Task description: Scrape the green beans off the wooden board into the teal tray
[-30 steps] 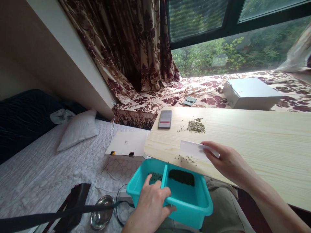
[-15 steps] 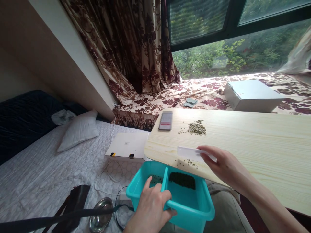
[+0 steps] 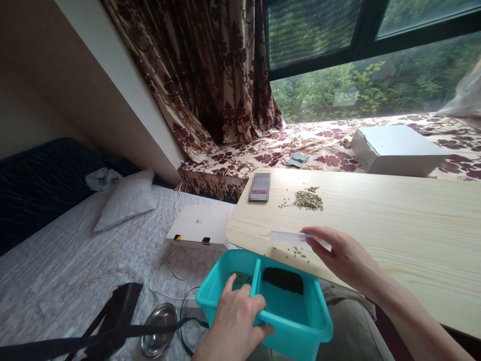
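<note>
My left hand [image 3: 240, 311] grips the near rim of a turquoise two-compartment bin [image 3: 296, 321], just below the table's edge. A dark heap of small beans [image 3: 282, 280] lies in its right compartment, and a few loose ones [image 3: 243, 278] are in the left. Between the thumb and fingers of my right hand [image 3: 330, 245] is a translucent white plastic strip [image 3: 286, 237], its long edge low over the tabletop. Several greenish beans [image 3: 299, 252] lie between the strip and the table edge. Farther back sits a larger scattered pile of beans [image 3: 308, 199].
On the pale wooden table [image 3: 394, 225] lies a dark-edged flat item [image 3: 259, 187], its face blurred. A white box [image 3: 201, 223] and a metal bowl [image 3: 160, 328] rest on the bed. Another white box [image 3: 400, 148] and a folded cloth [image 3: 298, 159] are on the windowsill.
My right hand and the plastic strip have shifted slightly left across the table. My left hand keeps its hold on the bin. The whole view has drifted a little.
</note>
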A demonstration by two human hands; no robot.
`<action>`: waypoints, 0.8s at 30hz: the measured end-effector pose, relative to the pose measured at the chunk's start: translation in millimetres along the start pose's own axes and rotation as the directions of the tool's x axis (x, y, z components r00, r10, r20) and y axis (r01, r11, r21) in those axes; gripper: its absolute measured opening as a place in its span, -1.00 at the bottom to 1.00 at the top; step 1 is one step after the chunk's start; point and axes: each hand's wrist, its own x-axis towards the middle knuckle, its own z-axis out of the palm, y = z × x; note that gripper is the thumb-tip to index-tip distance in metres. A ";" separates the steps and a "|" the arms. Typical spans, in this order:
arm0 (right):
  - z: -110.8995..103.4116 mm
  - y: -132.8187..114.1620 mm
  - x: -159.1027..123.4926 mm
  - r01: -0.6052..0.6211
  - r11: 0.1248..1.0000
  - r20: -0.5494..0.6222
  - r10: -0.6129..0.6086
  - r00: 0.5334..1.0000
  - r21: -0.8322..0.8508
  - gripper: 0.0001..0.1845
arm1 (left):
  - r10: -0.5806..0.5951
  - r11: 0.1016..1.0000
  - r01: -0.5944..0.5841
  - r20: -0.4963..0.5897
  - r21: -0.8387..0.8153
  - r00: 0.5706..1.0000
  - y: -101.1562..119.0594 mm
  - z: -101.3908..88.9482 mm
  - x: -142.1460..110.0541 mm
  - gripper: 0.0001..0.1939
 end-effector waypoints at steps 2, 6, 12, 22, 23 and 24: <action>-0.4 -0.8 0.2 0.016 1.000 0.027 -0.016 1.000 0.002 -0.66 | 0.003 1.000 -0.003 -0.015 -0.003 1.000 -1.5 0.8 -1.1 -0.78; 0.2 -5.1 -0.6 0.025 0.999 0.050 -0.027 0.998 0.031 -0.68 | -0.005 1.000 0.005 -0.021 -0.017 1.000 -3.4 1.8 -3.3 -0.77; 11.3 -17.1 8.5 0.080 0.994 0.072 -0.086 0.994 0.075 -0.66 | -0.026 1.000 0.026 -0.016 -0.007 1.000 -2.0 -1.0 -6.3 -0.77; -12.9 10.5 -12.7 0.037 0.998 -0.061 -0.041 0.997 -0.053 -0.70 | -0.006 1.000 0.005 0.024 0.012 1.000 3.0 0.6 -1.2 -0.77; -12.8 10.7 -14.0 0.049 0.997 -0.053 -0.052 0.997 -0.051 -0.70 | -0.002 1.000 0.001 0.026 0.017 1.000 4.2 0.5 -0.6 -0.77; -12.5 10.3 -15.1 0.057 0.997 -0.040 -0.059 0.997 -0.046 -0.70 | 0.001 1.000 -0.002 0.026 0.021 1.000 5.4 0.3 -0.2 -0.77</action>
